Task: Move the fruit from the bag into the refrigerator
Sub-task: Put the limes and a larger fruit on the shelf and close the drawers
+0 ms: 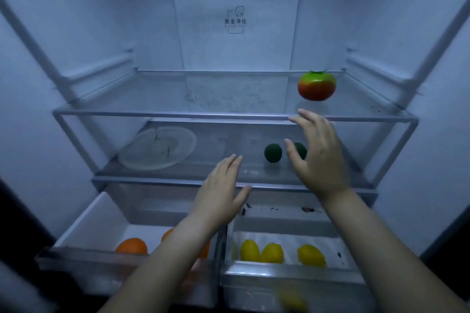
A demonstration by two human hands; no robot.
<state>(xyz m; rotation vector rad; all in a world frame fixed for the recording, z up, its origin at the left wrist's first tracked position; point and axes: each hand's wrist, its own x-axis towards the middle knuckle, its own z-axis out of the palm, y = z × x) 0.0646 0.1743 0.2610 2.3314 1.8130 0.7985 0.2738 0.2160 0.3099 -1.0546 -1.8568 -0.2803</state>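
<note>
The refrigerator stands open in front of me. A red-and-green tomato (317,86) rests on the right of the upper glass shelf (178,115). My right hand (319,152) hovers just below and in front of it, fingers spread, holding nothing. My left hand (221,190) reaches toward the lower shelf, fingers straight and empty. Two dark green limes (273,152) sit on the lower shelf, one partly hidden behind my right hand. Oranges (131,246) lie in the left drawer, yellow lemons (272,253) in the right drawer. The bag is out of view.
A clear round plate (157,147) lies on the left of the lower shelf (152,180). Both bottom drawers (292,273) are pulled out toward me. The refrigerator's side walls close in left and right.
</note>
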